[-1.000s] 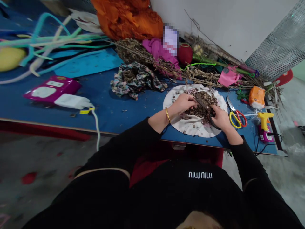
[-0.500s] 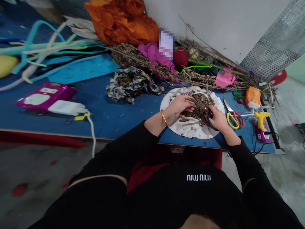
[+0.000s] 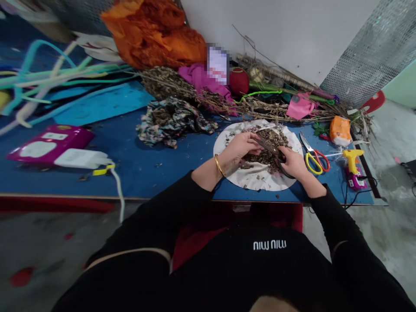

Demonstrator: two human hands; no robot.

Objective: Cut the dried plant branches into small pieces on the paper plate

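Observation:
A round white cloth (image 3: 256, 177) lies on the blue table with a heap of dried brown plant bits (image 3: 276, 138) on it. Over the heap, my right hand (image 3: 290, 162) grips a pair of dark-handled scissors (image 3: 269, 146), whose blades point left. My left hand (image 3: 243, 146), below a gold bangle, is closed near the scissor tips, its fingertips pinched together. What it pinches is too small to make out. Right of the cloth lies a second pair of scissors (image 3: 312, 151) with one yellow and one red handle.
A yellow glue gun (image 3: 352, 158) and an orange-white packet (image 3: 340, 131) are at the right end. Dried stalks (image 3: 260, 106) run along the wall. A crumpled floral cloth (image 3: 175, 119) sits left of the white one, and a purple packet (image 3: 52, 143) lies farther left.
The view has swung slightly, so the table's contents appear farther left and mostly lower. Both hands stay over the heap, with the scissors still in the right one; the left fingers shifted slightly.

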